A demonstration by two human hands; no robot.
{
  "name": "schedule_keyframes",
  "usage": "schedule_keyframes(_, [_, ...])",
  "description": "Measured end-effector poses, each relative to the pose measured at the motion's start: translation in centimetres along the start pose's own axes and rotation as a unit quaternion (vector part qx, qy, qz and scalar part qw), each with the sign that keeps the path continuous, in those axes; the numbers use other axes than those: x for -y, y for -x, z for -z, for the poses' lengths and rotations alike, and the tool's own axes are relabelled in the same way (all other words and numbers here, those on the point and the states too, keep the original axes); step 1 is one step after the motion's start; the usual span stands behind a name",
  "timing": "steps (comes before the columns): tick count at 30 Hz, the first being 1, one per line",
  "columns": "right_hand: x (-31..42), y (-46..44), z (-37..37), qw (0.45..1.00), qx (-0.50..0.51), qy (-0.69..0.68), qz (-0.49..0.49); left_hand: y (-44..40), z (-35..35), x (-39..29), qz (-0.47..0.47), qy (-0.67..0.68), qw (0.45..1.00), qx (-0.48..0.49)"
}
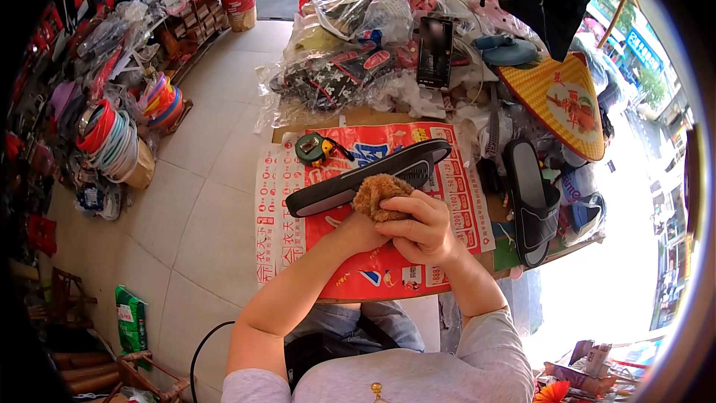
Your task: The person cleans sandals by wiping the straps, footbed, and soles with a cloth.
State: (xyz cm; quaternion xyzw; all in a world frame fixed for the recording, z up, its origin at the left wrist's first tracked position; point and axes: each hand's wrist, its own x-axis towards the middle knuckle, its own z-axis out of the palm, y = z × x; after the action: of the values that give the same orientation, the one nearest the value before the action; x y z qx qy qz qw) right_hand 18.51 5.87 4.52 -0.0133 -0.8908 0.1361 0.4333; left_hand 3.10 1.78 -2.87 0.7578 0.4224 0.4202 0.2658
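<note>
A black slide sandal with a grey insole (328, 192) lies slanted across the red printed sheet (440, 235) in front of me. My right hand (424, 225) is closed on a brown fluffy cloth (380, 195), bunched up over the middle of the sandal, near its strap. Beside it, my left hand (363, 233) reaches in under the cloth, its fingers hidden by the cloth and the right hand. The matching slide sandal (531, 201) rests at the table's right side. Just beyond the first sandal sits a green and yellow tape measure (315, 149).
Plastic-wrapped goods (335, 78) are heaped at the table's far side, with a phone (435, 52) propped against them. A yellow conical hat (559, 97) and blue slippers (511, 51) lie at the right. Buckets of goods (115, 142) stand along the left, beyond the tiled floor.
</note>
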Motion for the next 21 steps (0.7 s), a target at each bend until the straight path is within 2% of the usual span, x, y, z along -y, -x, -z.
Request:
schedule_keyframes(13, [0.0, 0.0, 0.0, 1.0, -0.005, -0.005, 0.001, 0.1, -0.2, 0.6, -0.02, -0.018, 1.0, -0.001])
schedule_keyframes(19, [0.1, -0.2, 0.2, 1.0, -0.007, 0.012, 0.013, 0.2, 0.0, 0.0, 0.014, 0.002, 1.0, -0.008])
schedule_keyframes(21, [-0.2, -0.2, 1.1, 0.998, -0.036, 0.046, 0.02, 0.2, 0.7, -1.3, -0.05, 0.006, 0.992, -0.116])
